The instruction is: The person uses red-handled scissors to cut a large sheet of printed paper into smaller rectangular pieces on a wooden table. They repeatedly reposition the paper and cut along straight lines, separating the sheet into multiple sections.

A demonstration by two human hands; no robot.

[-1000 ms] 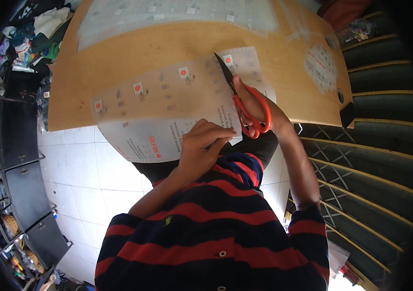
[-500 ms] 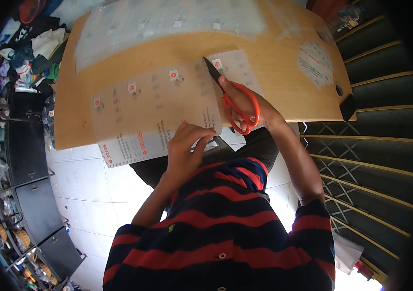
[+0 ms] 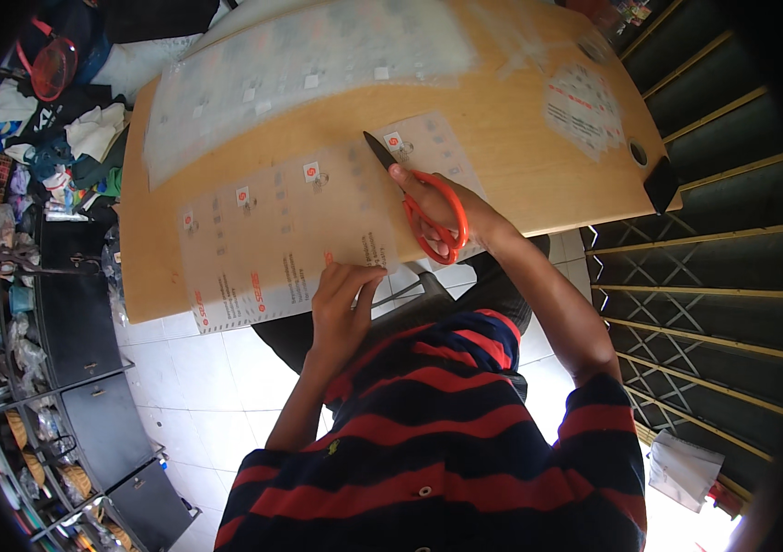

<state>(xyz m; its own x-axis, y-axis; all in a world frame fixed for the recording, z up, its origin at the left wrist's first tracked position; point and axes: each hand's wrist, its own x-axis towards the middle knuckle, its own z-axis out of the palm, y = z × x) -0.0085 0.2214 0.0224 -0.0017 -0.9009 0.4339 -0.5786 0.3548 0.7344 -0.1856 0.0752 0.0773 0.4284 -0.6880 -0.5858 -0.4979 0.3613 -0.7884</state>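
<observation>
Mid-frame, your left hand (image 3: 341, 308) pinches the thin, translucent sheet (image 3: 267, 230) overhanging the bench's (image 3: 506, 147) lower edge; your right hand (image 3: 437, 207) grips red-handled scissors (image 3: 457, 204). Smooth wood stretches toward the upper right.

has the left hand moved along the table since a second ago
Yes, leftward: the left hand is now nearer the left corner of the table.

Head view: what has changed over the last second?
The view has turned slightly. The sheet lies flatter, with less of its left part hanging over the near edge of the table. Nothing was taken up or let go: the left hand still holds the sheet's near edge, the right hand the scissors.
</observation>
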